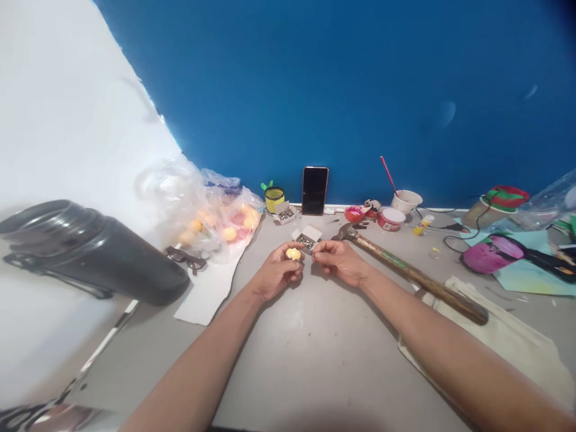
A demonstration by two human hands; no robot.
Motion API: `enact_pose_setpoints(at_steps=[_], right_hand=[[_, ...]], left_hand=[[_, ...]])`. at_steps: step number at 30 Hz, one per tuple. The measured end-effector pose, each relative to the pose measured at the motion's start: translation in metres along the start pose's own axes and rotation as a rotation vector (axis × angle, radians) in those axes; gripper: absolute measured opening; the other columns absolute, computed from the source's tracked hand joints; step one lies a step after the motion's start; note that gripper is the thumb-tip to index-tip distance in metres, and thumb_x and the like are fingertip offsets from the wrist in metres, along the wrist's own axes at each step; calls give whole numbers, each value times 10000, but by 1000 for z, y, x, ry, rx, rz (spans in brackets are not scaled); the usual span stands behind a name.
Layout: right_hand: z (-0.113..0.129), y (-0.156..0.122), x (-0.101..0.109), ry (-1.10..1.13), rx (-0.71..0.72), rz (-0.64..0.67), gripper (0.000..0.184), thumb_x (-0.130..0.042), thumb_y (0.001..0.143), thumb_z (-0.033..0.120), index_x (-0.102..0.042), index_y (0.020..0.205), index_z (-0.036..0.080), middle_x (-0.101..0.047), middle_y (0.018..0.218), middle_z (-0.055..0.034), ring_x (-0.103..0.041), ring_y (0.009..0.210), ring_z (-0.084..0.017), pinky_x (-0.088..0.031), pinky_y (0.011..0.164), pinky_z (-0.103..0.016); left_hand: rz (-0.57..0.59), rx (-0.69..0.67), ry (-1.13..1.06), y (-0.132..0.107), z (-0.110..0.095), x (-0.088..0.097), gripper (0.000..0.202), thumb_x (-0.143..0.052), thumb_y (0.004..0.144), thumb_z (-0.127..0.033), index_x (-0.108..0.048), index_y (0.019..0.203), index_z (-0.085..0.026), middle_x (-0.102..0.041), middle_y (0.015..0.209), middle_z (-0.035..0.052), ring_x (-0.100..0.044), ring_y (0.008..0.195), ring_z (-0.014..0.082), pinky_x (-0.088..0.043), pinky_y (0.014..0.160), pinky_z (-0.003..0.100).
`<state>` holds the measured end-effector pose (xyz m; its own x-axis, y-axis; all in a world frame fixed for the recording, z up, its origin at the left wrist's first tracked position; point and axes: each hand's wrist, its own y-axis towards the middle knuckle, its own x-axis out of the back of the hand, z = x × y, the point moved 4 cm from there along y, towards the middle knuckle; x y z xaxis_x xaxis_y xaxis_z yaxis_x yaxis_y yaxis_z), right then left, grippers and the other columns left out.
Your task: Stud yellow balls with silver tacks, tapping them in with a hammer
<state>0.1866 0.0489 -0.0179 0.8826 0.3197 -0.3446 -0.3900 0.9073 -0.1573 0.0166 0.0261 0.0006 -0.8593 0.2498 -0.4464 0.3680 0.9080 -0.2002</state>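
Observation:
Between the thumb and fingers of my left hand (278,273) is a small round yellow piece (293,254) with a darker edge; its exact kind is unclear. Close by on the right, my right hand (338,261) has its thumb and fingertips pinched together, and whatever they hold is too small to make out. The two hands are a short gap apart above the grey table. Just beyond the fingertips lies an open small white box (309,235) of shiny metal bits. A second such box (285,212) sits farther back.
A claw hammer (405,267) lies right of my right hand, partly over a pale cloth (504,342). Against the blue wall leans a phone (314,191). A dark bottle (103,252) and plastic bags (216,210) are at left. A paper cup (408,201) stands back right.

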Motion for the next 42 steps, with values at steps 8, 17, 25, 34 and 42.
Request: enact_pose_setpoints(at_steps=[8, 17, 25, 34, 42], right_hand=[[1, 1, 0, 6, 17, -11, 364, -951, 559, 399, -728, 736, 172, -671, 727, -22, -510, 610, -103, -362, 502, -225], [-1, 3, 0, -18, 46, 9, 332, -937, 590, 382, -729, 741, 173, -648, 696, -6, -494, 593, -95, -354, 507, -231], [-2, 3, -1, -45, 61, -2, 340, -929, 599, 413, -733, 746, 178, -626, 670, 2, -472, 574, -92, -348, 511, -236], [-3, 0, -6, -212, 92, 9, 312, -887, 639, 407, -746, 787, 171, -668, 683, -1, -463, 540, -76, -338, 511, -228], [-5, -2, -10, -248, 100, -3, 292, -874, 646, 409, -748, 762, 173, -665, 680, -2, -471, 568, -87, -349, 522, -236]], left_hand=[[-44, -37, 60, 3, 1, 3, 440, -785, 637, -108, -606, 1036, -161, -648, 894, 37, -547, 592, 86, -389, 543, 243], [-124, -74, 244, -2, -2, -1, 442, -677, 650, -95, -609, 1078, -181, -655, 871, 17, -442, 519, 61, -332, 518, 242], [-181, -248, 574, -6, -10, -6, 307, -722, 686, -123, -650, 976, -192, -599, 787, -16, -501, 687, 130, -377, 627, 240], [-241, -258, 888, -7, -3, -3, 347, -634, 783, -164, -538, 1115, -205, -600, 870, -20, -542, 752, 157, -412, 701, 276], [-174, -259, 1025, -5, 2, -7, 238, -531, 778, -112, -560, 996, -201, -635, 880, 3, -570, 786, 176, -424, 717, 297]])
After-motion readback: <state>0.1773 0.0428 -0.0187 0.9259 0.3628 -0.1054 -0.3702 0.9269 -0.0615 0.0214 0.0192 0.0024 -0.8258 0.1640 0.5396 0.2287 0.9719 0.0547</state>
